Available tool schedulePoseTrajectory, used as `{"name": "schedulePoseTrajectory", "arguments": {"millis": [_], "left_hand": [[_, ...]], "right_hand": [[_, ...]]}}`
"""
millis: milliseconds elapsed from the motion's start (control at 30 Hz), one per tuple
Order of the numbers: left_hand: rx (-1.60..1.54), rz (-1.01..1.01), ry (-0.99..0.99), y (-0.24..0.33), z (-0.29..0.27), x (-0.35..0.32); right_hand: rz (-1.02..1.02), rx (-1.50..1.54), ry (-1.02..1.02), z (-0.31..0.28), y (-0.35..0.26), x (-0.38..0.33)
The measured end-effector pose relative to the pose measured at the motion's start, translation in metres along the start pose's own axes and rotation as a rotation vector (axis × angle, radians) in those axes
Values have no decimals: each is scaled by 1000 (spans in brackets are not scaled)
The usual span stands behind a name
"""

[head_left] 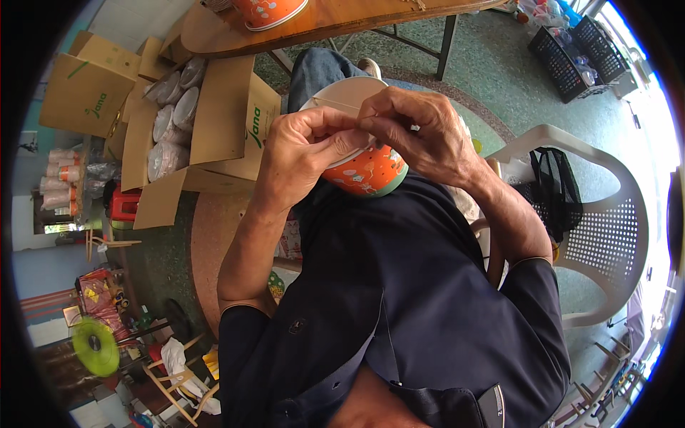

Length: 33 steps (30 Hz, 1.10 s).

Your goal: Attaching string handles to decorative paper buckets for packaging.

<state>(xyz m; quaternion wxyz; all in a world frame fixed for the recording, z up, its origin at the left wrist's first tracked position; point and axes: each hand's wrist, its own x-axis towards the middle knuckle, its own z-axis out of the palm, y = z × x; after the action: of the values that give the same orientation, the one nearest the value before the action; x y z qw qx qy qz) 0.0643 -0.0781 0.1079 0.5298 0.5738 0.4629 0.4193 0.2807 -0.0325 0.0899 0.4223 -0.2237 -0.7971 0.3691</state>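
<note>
I hold the orange paper bowl (367, 171) against my lap in the upper middle of the frame, its white inside turned up and away from me. My left hand (303, 153) is clenched around the near rim, thumb and forefinger pinched together at the edge, and my right hand (421, 132) comes over the top with its fingertips pinched on the same spot; something thin seems to run across the bowl's mouth there, though I cannot make out exactly what it is. To do this well I judge I should keep the bowl braced on my thigh so it cannot roll, work with fingertips only, and avoid squeezing the paper wall out of round. At the left of the frame an open cardboard box (214, 121) holds stacked bowls in plastic sleeves, and another orange bowl (270, 13) sits on the wooden table (342, 21) at the top.
</note>
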Motion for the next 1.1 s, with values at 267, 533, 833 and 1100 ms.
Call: {"name": "schedulePoseTrajectory", "arguments": {"millis": [267,533,833,1100], "left_hand": [[-5,122,83,2,-8,1],[22,146,53,7,-15,-5],[-68,88,-39,11,-15,-13],[-108,72,19,4,-15,-12]], "right_hand": [[246,327,57,6,-4,-1],[392,295,-103,-5,-14,1],[385,373,-255,-7,-10,2],[411,373,-258,-10,-7,3]]}}
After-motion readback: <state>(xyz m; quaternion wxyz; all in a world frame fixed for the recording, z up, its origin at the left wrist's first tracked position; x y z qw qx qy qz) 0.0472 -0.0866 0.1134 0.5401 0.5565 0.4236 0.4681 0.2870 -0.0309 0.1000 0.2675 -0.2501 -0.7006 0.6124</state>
